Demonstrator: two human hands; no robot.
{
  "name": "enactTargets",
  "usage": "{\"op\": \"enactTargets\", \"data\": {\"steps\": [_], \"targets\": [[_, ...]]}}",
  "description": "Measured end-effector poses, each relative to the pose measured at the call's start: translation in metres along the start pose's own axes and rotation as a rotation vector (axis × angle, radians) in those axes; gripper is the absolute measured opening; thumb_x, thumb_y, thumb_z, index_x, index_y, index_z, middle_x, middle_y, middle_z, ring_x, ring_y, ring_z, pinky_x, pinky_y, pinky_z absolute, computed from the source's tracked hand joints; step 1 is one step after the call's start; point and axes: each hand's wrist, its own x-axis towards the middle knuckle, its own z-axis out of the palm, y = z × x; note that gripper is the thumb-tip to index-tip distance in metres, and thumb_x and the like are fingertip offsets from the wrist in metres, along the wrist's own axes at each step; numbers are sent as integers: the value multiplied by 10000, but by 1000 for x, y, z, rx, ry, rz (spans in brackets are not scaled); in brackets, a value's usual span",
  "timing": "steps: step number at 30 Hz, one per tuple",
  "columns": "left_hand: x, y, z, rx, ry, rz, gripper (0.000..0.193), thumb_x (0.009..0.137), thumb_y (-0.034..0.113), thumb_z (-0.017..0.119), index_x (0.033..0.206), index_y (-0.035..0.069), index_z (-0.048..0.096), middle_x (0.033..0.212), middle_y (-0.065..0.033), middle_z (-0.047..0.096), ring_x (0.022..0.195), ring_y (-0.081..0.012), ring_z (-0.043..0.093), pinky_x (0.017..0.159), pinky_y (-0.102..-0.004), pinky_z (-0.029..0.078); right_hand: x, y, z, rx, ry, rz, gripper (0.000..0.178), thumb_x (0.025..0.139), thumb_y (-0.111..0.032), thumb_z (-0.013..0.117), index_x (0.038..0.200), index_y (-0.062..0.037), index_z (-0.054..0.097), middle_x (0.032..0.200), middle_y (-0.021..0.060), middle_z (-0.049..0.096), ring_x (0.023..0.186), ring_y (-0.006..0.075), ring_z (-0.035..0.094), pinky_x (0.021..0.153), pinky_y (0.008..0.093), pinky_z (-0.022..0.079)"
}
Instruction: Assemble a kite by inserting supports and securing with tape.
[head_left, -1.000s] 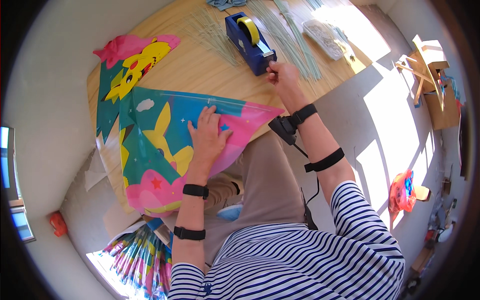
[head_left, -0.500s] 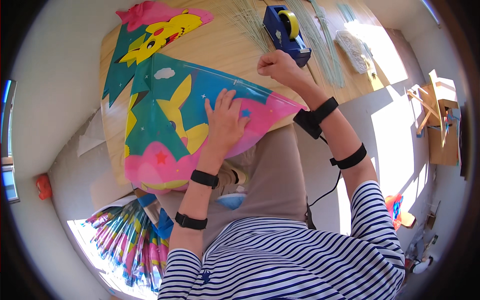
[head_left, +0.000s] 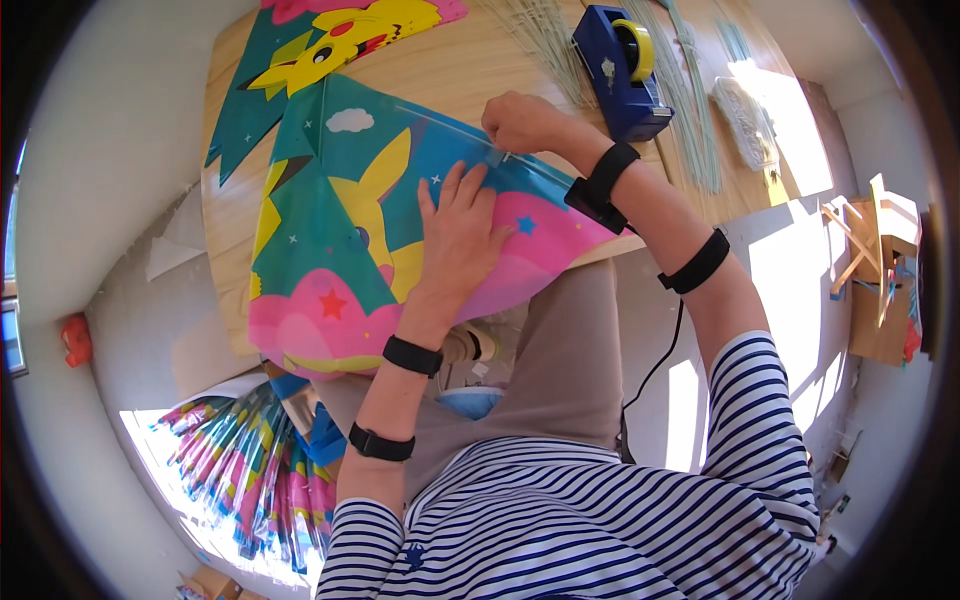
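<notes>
A kite-like printed plastic sheet (head_left: 330, 240) in teal, blue and pink, with a yellow cartoon figure, lies over the near table edge. My left hand (head_left: 458, 232) rests on it, open, with its fingers spread toward the sheet's upper edge. A thin pale rod (head_left: 440, 119) runs along that edge. My right hand (head_left: 522, 122) is closed at the edge, just above and right of the left fingertips. A small clear strip, perhaps tape, shows below its fingers; what they pinch is hidden.
A blue tape dispenser (head_left: 622, 85) with a yellow roll stands right of my right hand. Thin pale rods (head_left: 690, 110) and a clear box of small parts (head_left: 745, 122) lie beyond it. Another printed sheet (head_left: 300, 75) lies far left. Many folded sheets (head_left: 250, 470) are bunched at lower left.
My right hand has moved left and down from beside the dispenser to the sheet's upper edge. The left hand stays spread on the sheet. The view has shifted slightly.
</notes>
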Motion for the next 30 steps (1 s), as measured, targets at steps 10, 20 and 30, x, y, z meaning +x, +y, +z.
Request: {"op": "enactTargets", "data": {"steps": [10, 20, 30], "targets": [[9, 1, 8, -11, -18, 9, 387, 756, 199, 790, 1061, 16, 635, 1431, -141, 499, 1390, -367, 383, 1128, -649, 229, 5, 5, 1, -57, -8, -13, 85, 699, -97, 668, 766, -70, 713, 829, 132, 698, 815, 353, 671, 699, 436, 531], [16, 3, 10, -34, -4, 31, 368, 746, 192, 799, 1011, -1, 633, 1410, -159, 511, 1378, -372, 397, 1128, -648, 233, 4, 4, 4, -50, -22, 5, 100, 699, -84, 653, 776, -67, 715, 835, 138, 702, 815, 357, 672, 697, 442, 529], [19, 0, 11, 35, -30, 43, 483, 729, 270, 825, 1074, 6, 613, 1376, -146, 543, 1343, -333, 446, 1109, -670, 245, -1, -11, -8, -130, -88, 117, 218, 768, -121, 661, 945, -18, 738, 975, 218, 717, 959, 379, 696, 770, 457, 560]]}}
